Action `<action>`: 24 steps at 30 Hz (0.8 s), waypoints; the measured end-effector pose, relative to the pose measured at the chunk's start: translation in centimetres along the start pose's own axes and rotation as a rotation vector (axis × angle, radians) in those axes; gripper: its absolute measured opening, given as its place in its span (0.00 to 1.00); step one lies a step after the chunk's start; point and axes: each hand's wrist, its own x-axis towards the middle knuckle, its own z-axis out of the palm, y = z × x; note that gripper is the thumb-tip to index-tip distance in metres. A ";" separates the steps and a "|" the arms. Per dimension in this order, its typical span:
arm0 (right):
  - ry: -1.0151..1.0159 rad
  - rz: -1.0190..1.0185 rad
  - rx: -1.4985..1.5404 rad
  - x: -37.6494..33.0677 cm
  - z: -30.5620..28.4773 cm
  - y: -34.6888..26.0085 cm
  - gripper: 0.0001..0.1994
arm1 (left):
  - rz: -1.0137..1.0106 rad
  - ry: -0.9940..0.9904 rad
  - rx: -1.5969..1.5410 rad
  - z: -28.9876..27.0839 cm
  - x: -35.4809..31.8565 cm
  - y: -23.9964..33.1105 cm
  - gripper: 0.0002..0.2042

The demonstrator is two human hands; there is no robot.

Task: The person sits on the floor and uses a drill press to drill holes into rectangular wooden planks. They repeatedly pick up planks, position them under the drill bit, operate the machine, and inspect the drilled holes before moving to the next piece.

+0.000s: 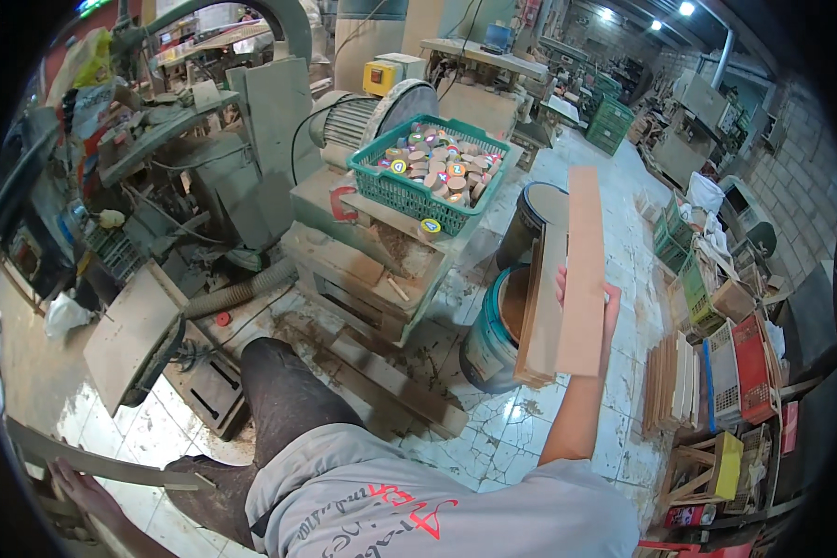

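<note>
My right hand [611, 302] is closed around a long, flat wooden board [583, 251], held upright with its broad pale face showing. More wooden boards [541, 316] stand close behind it on the left, over a blue bucket [486, 344]; whether they rest on the bucket or are held too, I cannot tell. At the lower left, beside my knee, my left hand [88, 493] has its fingers against a long, thin wooden strip [126, 470], which looks gripped. Part of those fingers is hidden by the strip.
A green plastic basket [418, 200] full of round wooden discs with coloured faces sits on a dusty machine [344, 251] with a motor [349, 121]. Behind the bucket stands a dark drum [521, 223]. Stacked boards [670, 381] and crates [739, 363] line the right side.
</note>
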 end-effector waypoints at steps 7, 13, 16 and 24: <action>-0.449 0.182 0.383 0.3 6.6 4.2 0.32 | 0.075 -0.147 -0.183 0.5 0.0 1.3 0.26; -0.606 0.425 0.313 -0.9 13.9 9.6 0.39 | -0.031 -0.094 -0.405 4.5 -2.5 4.9 0.28; -0.802 0.501 0.163 -1.9 17.5 12.9 0.41 | -0.134 -0.219 -0.781 2.2 -1.8 2.6 0.27; -1.204 0.235 -0.240 -9.1 27.3 21.6 0.29 | 0.012 -0.274 -0.737 10.5 -4.1 9.5 0.28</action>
